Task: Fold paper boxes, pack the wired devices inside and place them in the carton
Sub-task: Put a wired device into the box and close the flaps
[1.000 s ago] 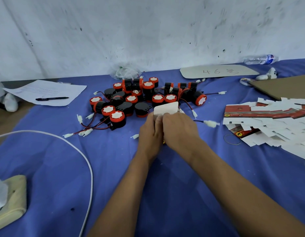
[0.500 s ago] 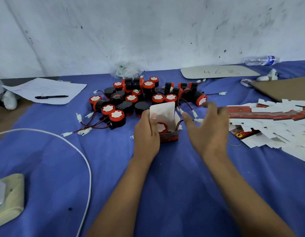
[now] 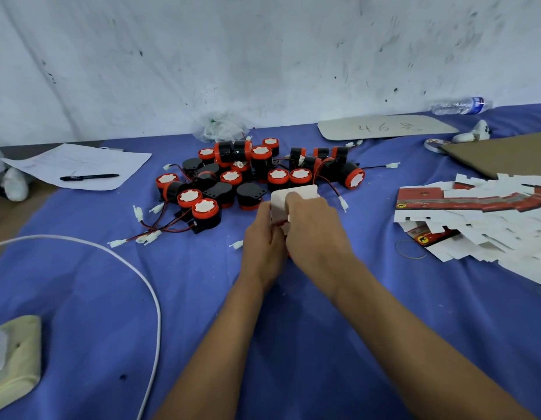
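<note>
A small paper box (image 3: 305, 192) with a white lid flap stands on the blue cloth at the table's middle. My left hand (image 3: 263, 247) grips its left side. My right hand (image 3: 314, 231) covers its top and right side, fingers curled over the flap. The box's inside is hidden by my hands. Just behind lies a pile of black and red wired devices (image 3: 251, 174) with white plugs on red and black leads. Flat red and white box blanks (image 3: 475, 219) are heaped at the right.
A brown carton flap (image 3: 505, 153) sits at the far right. A grey card (image 3: 384, 127) and a water bottle (image 3: 460, 105) lie at the back. A paper sheet with a pen (image 3: 89, 177) is at left, a white cable (image 3: 154, 298) and a rubber band (image 3: 410, 248) nearer.
Half a second ago my right hand was off the box, spread open to its right, with the lid flap up and a device showing inside. Now it is back on the box, over the flap.
</note>
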Demonstrator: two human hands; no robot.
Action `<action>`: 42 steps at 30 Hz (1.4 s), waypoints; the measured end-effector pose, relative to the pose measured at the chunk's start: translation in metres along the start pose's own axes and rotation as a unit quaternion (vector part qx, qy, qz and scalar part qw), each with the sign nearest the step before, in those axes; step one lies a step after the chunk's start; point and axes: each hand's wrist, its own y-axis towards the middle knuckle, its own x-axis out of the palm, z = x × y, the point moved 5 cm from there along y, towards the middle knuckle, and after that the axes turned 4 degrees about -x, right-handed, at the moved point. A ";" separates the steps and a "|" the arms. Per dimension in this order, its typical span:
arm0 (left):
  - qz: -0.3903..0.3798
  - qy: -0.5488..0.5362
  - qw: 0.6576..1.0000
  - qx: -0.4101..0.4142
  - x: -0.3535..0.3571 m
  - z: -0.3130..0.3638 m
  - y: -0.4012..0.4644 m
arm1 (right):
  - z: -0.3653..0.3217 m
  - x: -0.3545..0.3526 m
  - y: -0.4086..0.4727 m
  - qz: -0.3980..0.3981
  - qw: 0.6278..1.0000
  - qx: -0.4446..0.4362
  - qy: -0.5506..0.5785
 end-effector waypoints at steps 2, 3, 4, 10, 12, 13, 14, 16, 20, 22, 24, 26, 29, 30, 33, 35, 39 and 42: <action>-0.006 -0.018 1.000 0.007 -0.001 0.001 -0.001 | -0.001 0.001 0.007 -0.009 1.000 0.015 -0.001; -0.012 -0.030 0.999 0.007 -0.001 0.001 0.000 | -0.001 0.002 0.011 -0.012 1.000 0.016 -0.004; -0.021 -0.043 0.999 0.005 -0.002 0.001 0.000 | -0.001 0.001 0.014 -0.019 1.000 0.015 -0.013; -0.076 -0.083 0.993 -0.020 -0.003 -0.001 0.005 | 0.001 -0.002 0.026 -0.058 0.997 0.011 -0.050; -0.081 -0.083 0.993 -0.022 -0.003 -0.001 0.005 | 0.001 -0.003 0.027 -0.071 0.996 0.015 -0.054; -0.081 -0.085 0.993 -0.025 -0.003 -0.001 0.005 | 0.001 -0.003 0.028 -0.078 0.995 0.020 -0.054; -0.081 -0.087 0.993 -0.027 -0.002 -0.001 0.005 | 0.001 -0.004 0.029 -0.085 0.995 0.023 -0.055; -0.080 -0.090 0.992 -0.035 -0.001 -0.002 0.005 | 0.001 -0.004 0.030 -0.093 0.994 0.026 -0.058; -0.067 -0.096 0.992 -0.049 0.005 -0.004 0.005 | 0.002 -0.004 0.029 -0.104 0.992 0.024 -0.063; -0.054 -0.093 0.993 -0.047 0.007 -0.003 0.003 | 0.002 -0.004 0.027 -0.103 0.993 0.008 -0.065; -0.048 -0.093 0.994 -0.045 0.007 -0.001 0.001 | 0.003 -0.004 0.025 -0.099 0.993 -0.010 -0.066; -0.043 -0.092 0.994 -0.042 0.007 0.000 0.001 | 0.005 -0.004 0.023 -0.115 0.991 -0.020 -0.066; -0.027 -0.070 0.997 -0.035 0.008 0.001 0.000 | 0.009 -0.005 0.019 -0.155 0.985 -0.042 -0.067; -0.022 -0.059 0.997 -0.032 0.008 0.001 0.001 | 0.011 -0.006 0.019 -0.163 0.984 -0.044 -0.065; -0.021 -0.028 0.999 -0.029 0.009 0.000 0.002 | 0.016 -0.010 0.019 -0.179 0.981 -0.045 -0.066; -0.020 -0.010 0.999 -0.030 0.008 0.001 0.004 | 0.017 -0.012 0.020 -0.162 0.984 -0.053 -0.049; -0.005 0.004 0.999 -0.031 0.007 0.002 0.006 | 0.022 -0.011 0.017 -0.111 0.991 -0.066 -0.043; -0.011 -0.012 0.999 -0.048 0.008 0.002 0.007 | 0.025 -0.013 0.018 -0.038 0.998 -0.047 -0.006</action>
